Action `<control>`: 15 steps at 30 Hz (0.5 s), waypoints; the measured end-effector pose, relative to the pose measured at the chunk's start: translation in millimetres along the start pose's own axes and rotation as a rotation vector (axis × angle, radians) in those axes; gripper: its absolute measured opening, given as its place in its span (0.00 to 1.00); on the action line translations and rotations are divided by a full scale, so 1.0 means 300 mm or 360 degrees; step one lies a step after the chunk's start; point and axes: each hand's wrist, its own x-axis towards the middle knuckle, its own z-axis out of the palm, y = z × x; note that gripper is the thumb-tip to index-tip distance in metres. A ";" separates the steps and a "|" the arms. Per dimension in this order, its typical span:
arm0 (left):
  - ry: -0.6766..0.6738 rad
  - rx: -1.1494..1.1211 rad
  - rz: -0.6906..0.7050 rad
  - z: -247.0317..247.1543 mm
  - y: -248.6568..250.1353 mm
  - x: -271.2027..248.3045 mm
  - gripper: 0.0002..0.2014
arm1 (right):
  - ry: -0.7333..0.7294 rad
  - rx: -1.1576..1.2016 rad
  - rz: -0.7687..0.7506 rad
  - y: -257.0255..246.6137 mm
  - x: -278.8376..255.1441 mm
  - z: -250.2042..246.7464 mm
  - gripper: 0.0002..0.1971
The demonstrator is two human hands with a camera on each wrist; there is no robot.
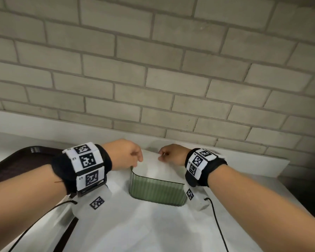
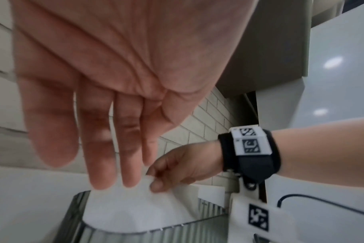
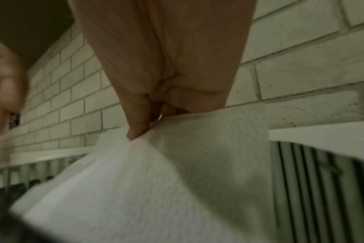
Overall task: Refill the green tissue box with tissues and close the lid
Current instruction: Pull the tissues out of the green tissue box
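A: Where does the tissue sit relative to the hands?

B: It stands up out of the green tissue box, and both hands are at its top edge, directly above the box's far side. The right hand pinches the sheet's upper right part between thumb and fingertip. The left hand has its fingers nearly straight, tips touching the upper left part; whether the thumb grips behind it, I cannot tell.

A: And the long axis?

B: The box runs left to right on the white counter, and the sheet's top edge lies along the same line, a hand near each end. So the coming move looks like a straight drop or tuck downward into the opening.

A: Room to work?

B: The brick wall stands close behind on the far side. The near side is open. I see no lid in these views.
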 end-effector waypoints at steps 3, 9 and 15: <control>-0.0114 -0.0078 0.0010 0.033 -0.009 -0.054 0.09 | -0.0121 -0.0131 0.0067 -0.010 -0.003 0.036 0.26; -0.0382 -0.0016 0.0047 0.169 0.015 -0.127 0.09 | 0.0160 -0.0164 0.0017 0.001 -0.042 0.029 0.27; -0.0547 0.0206 0.0155 0.306 0.081 -0.113 0.13 | -0.0008 -0.0403 -0.0044 0.015 -0.076 0.043 0.25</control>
